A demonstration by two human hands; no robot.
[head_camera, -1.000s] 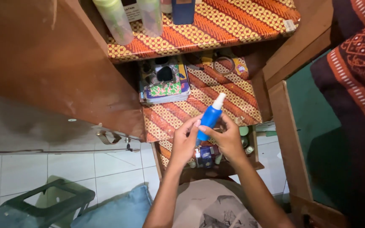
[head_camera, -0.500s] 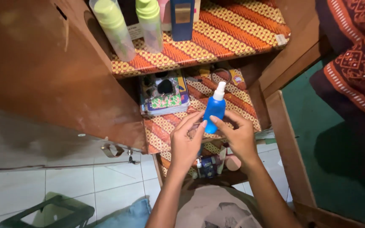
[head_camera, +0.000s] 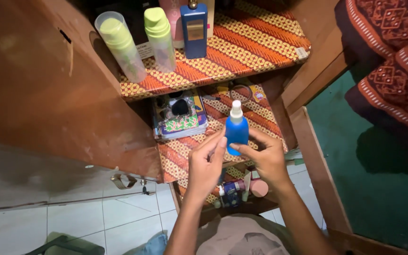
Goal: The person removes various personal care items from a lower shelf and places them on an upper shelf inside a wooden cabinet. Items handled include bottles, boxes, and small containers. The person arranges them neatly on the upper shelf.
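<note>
Blue spray bottle (head_camera: 236,134) held upright between left hand (head_camera: 207,166) and right hand (head_camera: 266,158), both grasping it, above middle patterned shelf (head_camera: 185,153), two green bottles (head_camera: 138,43) on upper shelf (head_camera: 256,47)

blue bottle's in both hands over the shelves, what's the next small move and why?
Probably lower the blue bottle onto the bare patch of the middle shelf just behind it. Both the left hand and right hand grip its lower body, it stands upright with its white cap on, and that patch lies nearest; the top shelf sits farther off.
</note>
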